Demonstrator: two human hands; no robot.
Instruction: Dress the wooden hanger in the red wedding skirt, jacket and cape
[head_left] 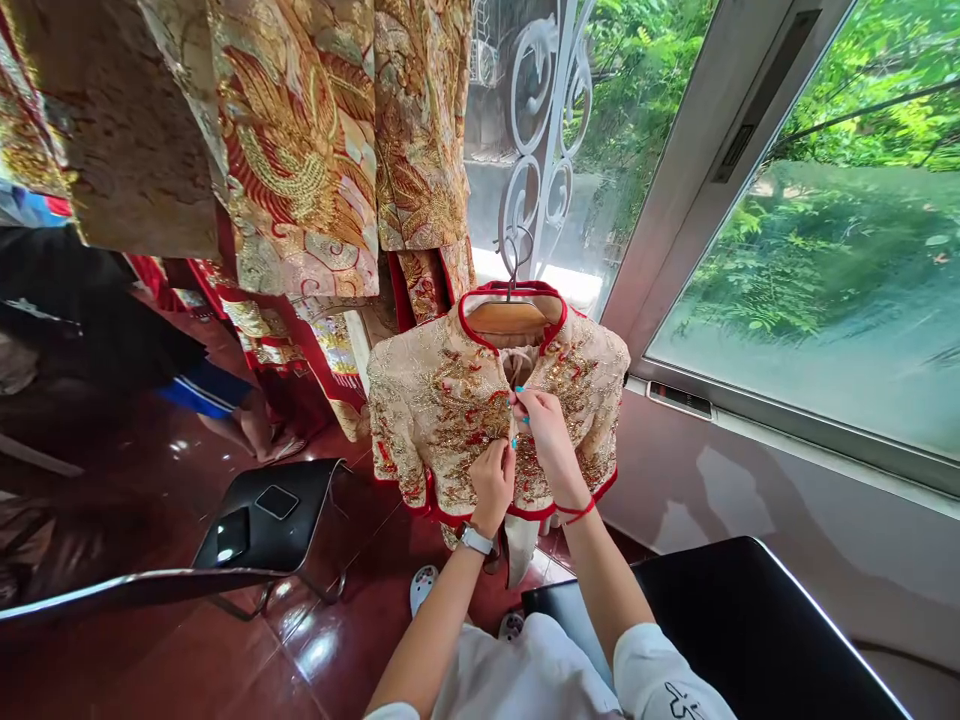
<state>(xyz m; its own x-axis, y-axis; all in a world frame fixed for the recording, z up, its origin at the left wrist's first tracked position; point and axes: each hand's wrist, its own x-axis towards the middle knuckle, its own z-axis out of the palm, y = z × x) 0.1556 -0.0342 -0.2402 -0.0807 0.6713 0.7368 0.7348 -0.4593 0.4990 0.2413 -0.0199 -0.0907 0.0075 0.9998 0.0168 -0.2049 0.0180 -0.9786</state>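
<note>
An embroidered jacket [420,400], cream and gold with red piping, hangs in front of me on a wooden hanger [506,317]. The hanger's metal hook catches on the white scrollwork grille. My right hand [545,425] pinches the jacket's front edge just below the open collar. Lower on the same front opening, my left hand [493,480] grips the edge with its fingers closed. Between the two hands the front edges lie close together; any fastener there is too small to make out. Above them the neck opening gapes apart.
More embroidered gold garments [300,150] hang at the upper left. A black chair [259,520] with two flat dark objects on it stands at the left, near a person's leg [251,425]. A phone [679,399] lies on the windowsill. At lower right is a black surface [765,640].
</note>
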